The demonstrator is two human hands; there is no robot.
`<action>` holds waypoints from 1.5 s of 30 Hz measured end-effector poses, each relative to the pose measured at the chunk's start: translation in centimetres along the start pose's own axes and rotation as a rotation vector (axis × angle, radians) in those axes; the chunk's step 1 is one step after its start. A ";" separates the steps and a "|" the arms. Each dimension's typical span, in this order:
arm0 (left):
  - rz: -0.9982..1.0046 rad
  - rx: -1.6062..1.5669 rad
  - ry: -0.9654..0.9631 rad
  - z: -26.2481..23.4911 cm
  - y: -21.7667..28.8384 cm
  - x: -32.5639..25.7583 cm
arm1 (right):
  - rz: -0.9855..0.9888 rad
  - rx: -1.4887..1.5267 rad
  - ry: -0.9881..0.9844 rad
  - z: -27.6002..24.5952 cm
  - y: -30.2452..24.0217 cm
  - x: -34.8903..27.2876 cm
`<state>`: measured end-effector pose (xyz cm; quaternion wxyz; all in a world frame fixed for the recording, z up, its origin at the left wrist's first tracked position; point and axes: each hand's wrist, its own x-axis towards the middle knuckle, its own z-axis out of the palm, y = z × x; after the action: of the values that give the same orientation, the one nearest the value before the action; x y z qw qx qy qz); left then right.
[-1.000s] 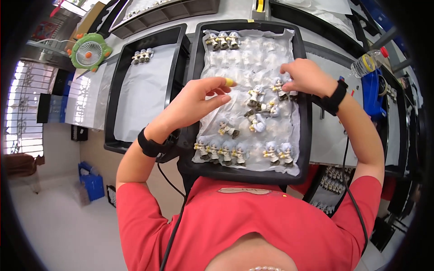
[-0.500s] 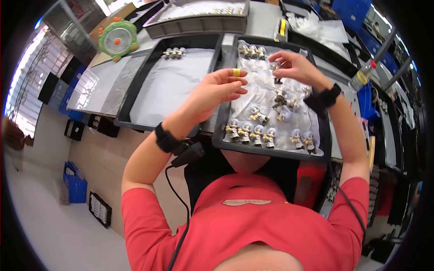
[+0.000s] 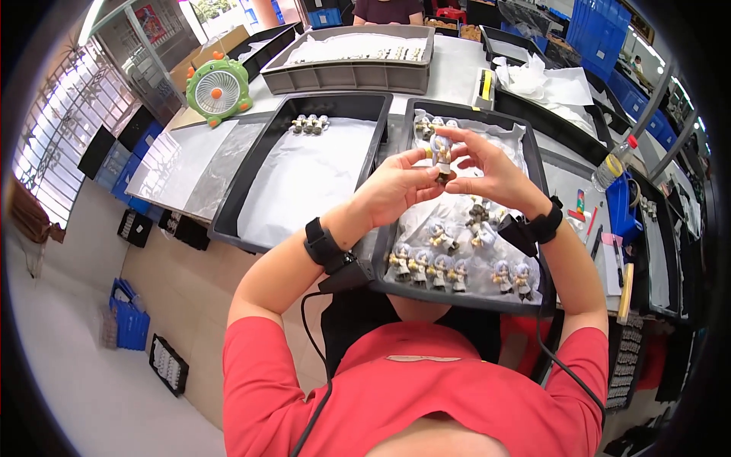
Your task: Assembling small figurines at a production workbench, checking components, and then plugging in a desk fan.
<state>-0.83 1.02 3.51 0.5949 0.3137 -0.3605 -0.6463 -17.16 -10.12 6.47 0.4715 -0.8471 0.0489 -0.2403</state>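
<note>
Between my two hands a small figurine with pale hair and a dark lower part is held upright above the right-hand black tray. My left hand grips its lower part with thumb and fingers. At its upper part and side, the fingers of my right hand are closed on it. Under them, the lined tray carries more figurines: a row stands along the near edge, a pair sits at the near right, and several lie loosely in the middle. Part of the far group is hidden by my hands.
To the left, another black tray with white lining holds a small group of figurines at its far end. Behind stand a grey crate and a green fan. A bottle stands at right. Someone sits across the table.
My right hand has lifted the figurine from over the tray and drawn it toward the middle. My left hand has moved right and taken hold of it too. The view has tilted up.
</note>
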 end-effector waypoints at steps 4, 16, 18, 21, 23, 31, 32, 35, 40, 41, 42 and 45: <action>-0.064 -0.008 -0.007 -1.8 0.2 1.2 | 0.143 0.181 -0.025 -1.1 2.5 2.0; -0.179 0.028 0.046 -3.1 -0.3 2.3 | 0.261 0.410 -0.021 -0.5 6.7 3.4; -0.170 0.039 0.061 -3.1 -0.4 2.4 | 0.262 0.417 -0.028 -0.6 7.1 3.3; -0.166 0.031 0.059 -3.3 -1.1 2.3 | 0.252 0.383 -0.021 -0.5 7.3 3.0; -0.125 -0.039 0.101 -3.2 -1.4 2.1 | 0.261 0.377 -0.059 -0.4 6.4 2.9; -0.137 0.028 0.098 -3.6 -1.1 2.3 | -0.061 -0.209 0.005 0.8 5.7 2.9; -0.141 0.027 0.099 -3.7 -0.8 2.3 | -0.058 -0.207 0.006 0.8 5.8 2.9; -0.148 -0.175 0.071 -3.9 -0.4 2.8 | -0.060 -0.181 0.067 0.6 6.1 2.9; -0.147 -0.105 0.109 -4.3 -0.7 2.9 | -0.048 -0.216 0.055 0.6 6.2 3.0; -0.155 -0.108 0.113 -4.5 -0.8 2.9 | -0.049 -0.233 0.049 0.7 6.2 3.0; -0.157 -0.112 0.112 -4.5 -0.8 2.9 | -0.044 -0.233 0.047 0.7 6.3 3.0; -0.146 -0.105 0.142 -4.3 -1.0 2.8 | -0.059 -0.226 0.036 0.9 6.4 3.0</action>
<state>1.95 -2.15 0.42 0.5858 0.3525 -0.2594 -0.6821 -13.17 -13.88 1.88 0.3648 -0.8915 0.0590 -0.2621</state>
